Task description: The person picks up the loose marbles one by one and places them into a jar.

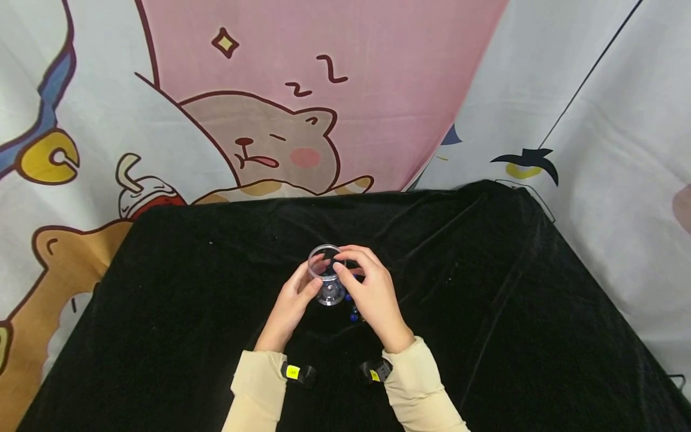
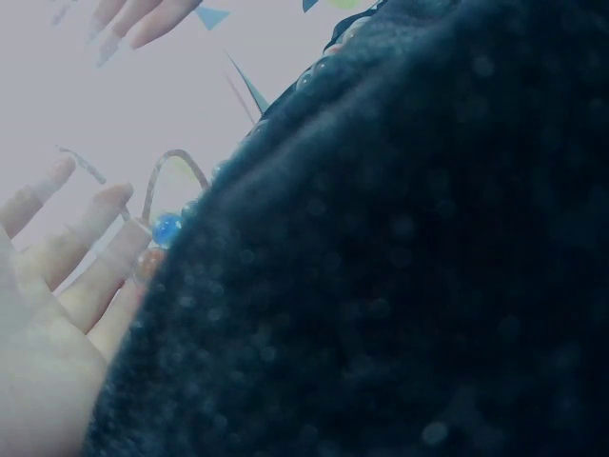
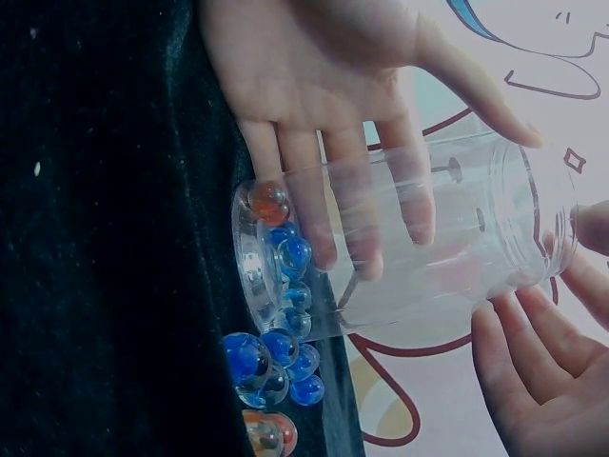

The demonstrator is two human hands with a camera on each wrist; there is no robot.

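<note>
A clear plastic jar [image 1: 330, 293] stands upright on the black cloth between both hands. My left hand [image 1: 290, 306] holds it from the left, fingers behind its wall and thumb at the near side. At the open mouth, my right hand [image 1: 375, 294] has thumb and index finger at the rim, with other fingers against the outside, as the right wrist view shows. Blue marbles [image 3: 295, 255] and an orange marble [image 3: 268, 202] show low in the jar. Beside its base lie several loose blue marbles [image 3: 304, 362] and orange ones [image 3: 271, 433], partly under the right hand in the head view.
Black velvety cloth [image 1: 216, 324] covers the table and falls over its edges. Behind it hangs a printed cartoon curtain [image 1: 405, 78]. Each wrist wears a dark strap with a small camera, the left camera [image 1: 306, 376] near the table's middle.
</note>
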